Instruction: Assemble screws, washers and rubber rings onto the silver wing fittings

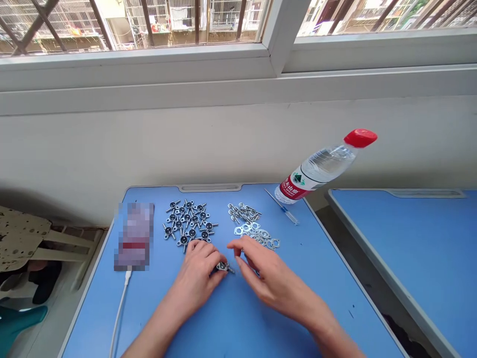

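Head view: left hand [203,266] grips metal fitting [222,267] well inside tabletop [324,268] side edges.

Head-worn view, facing forward and down, close over blue table [231,323]

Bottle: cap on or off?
On. The red cap sits over the top of the bottle, covering its mouth. Whether it's screwed tight, cannot tell from this view.

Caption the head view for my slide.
Left hand holding a small metal fitting at a blue table, right hand alongside, similar fittings clustered beyond.
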Action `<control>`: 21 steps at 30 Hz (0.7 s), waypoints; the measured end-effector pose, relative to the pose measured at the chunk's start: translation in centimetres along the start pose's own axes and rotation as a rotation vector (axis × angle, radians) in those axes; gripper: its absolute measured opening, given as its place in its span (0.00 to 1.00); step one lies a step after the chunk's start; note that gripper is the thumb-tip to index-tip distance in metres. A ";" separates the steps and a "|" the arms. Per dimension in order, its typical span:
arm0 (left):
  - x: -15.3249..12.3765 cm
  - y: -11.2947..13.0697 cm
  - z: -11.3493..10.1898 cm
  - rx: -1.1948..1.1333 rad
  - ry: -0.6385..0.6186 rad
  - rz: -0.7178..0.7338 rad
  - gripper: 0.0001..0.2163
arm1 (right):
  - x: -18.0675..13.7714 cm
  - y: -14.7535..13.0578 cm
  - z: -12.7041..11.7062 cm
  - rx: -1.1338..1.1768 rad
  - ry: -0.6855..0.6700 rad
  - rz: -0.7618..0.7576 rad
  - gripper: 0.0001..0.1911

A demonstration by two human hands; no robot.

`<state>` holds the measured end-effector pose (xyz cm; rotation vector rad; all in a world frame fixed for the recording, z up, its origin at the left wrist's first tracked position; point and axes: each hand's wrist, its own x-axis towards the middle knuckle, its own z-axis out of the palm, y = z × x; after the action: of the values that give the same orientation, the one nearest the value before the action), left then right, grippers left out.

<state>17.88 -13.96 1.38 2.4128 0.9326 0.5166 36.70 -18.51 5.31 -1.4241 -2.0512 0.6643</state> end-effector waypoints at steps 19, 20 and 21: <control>0.2 0.0 -0.2 -0.021 -0.034 -0.015 0.07 | 0.5 0.3 -0.8 0.579 0.021 0.275 0.13; 0.2 -0.1 -0.2 -0.021 -0.036 -0.013 0.07 | 0.6 0.3 -0.8 0.628 0.009 0.269 0.13; 0.2 -0.1 -0.2 -0.020 -0.037 -0.012 0.07 | 0.7 0.4 -0.9 0.663 0.007 0.261 0.12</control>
<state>17.87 -13.67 1.52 2.3891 0.9215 0.4725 37.36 -17.70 5.80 -1.2785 -1.4314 1.2963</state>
